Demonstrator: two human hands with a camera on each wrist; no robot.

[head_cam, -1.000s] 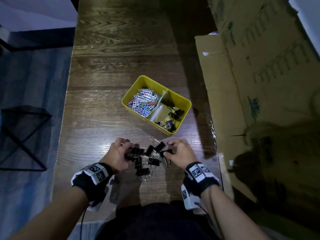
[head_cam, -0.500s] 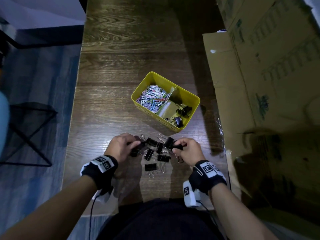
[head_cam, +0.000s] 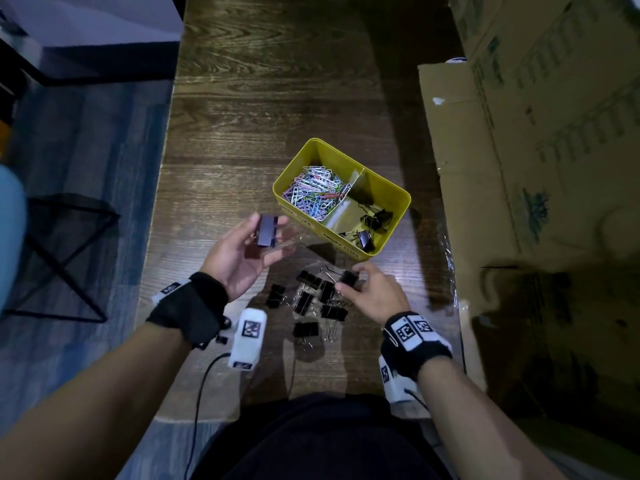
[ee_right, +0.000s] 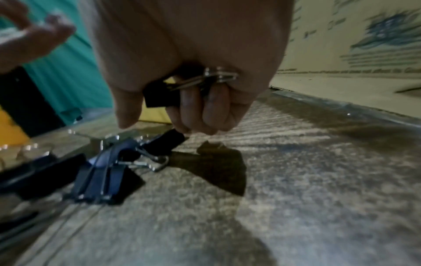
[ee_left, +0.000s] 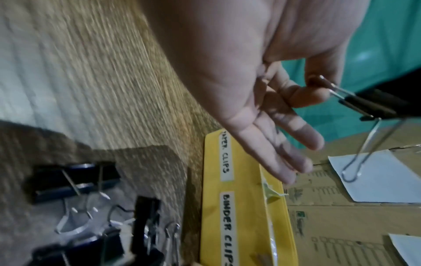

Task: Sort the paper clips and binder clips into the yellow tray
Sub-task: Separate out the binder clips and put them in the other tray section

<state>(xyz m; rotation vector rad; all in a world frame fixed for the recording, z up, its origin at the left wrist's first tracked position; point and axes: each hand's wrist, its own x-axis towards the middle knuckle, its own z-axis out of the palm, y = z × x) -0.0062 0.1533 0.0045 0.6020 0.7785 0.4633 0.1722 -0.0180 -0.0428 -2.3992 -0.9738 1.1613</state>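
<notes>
Beside the yellow tray (head_cam: 398,216), loose binder clips (head_cam: 311,296), cardboard (head_cam: 485,168) rightward.

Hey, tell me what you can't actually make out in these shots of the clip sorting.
- Head view: the right hand covers the binder clip it grips, so its handles are hidden.
- Left wrist view: the yellow tray shows only its labelled wall; its contents are out of sight.
- Right wrist view: the left hand is blurred; what it holds is unreadable.
- Head view: loose binder clips overlap, so an exact count is uncertain.
</notes>
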